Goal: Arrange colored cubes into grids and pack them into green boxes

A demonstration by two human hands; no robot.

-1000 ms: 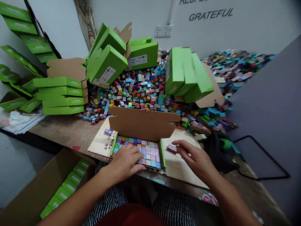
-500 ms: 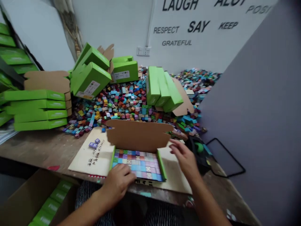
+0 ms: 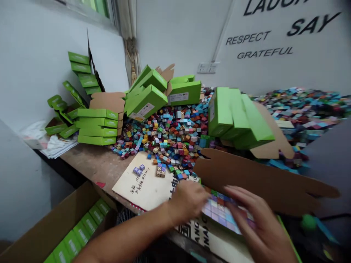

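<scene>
A green cardboard box (image 3: 222,225), packed with rows of small coloured cubes (image 3: 216,210), sits tilted on the right side of the cream board. Its brown lid flap (image 3: 263,182) stands open behind the cubes. My left hand (image 3: 189,199) is closed at the box's left end, its fingertips blurred and partly hidden. My right hand (image 3: 257,219) reaches over the right part of the box, fingers stretched and thumb apart, close above the cubes. Several purple cubes (image 3: 138,170) and a small patterned block (image 3: 161,170) lie on the board (image 3: 148,191).
A heap of loose cubes (image 3: 175,135) covers the back of the table. Green boxes are stacked at left (image 3: 95,126), leaned at the back (image 3: 148,98) and at right (image 3: 233,117). A carton (image 3: 52,223) holding green boxes stands below the table's left edge.
The view has swung left. The open box has shifted right, turned and come closer. My left hand has moved up to its left end, and my right hand has come in over the cubes.
</scene>
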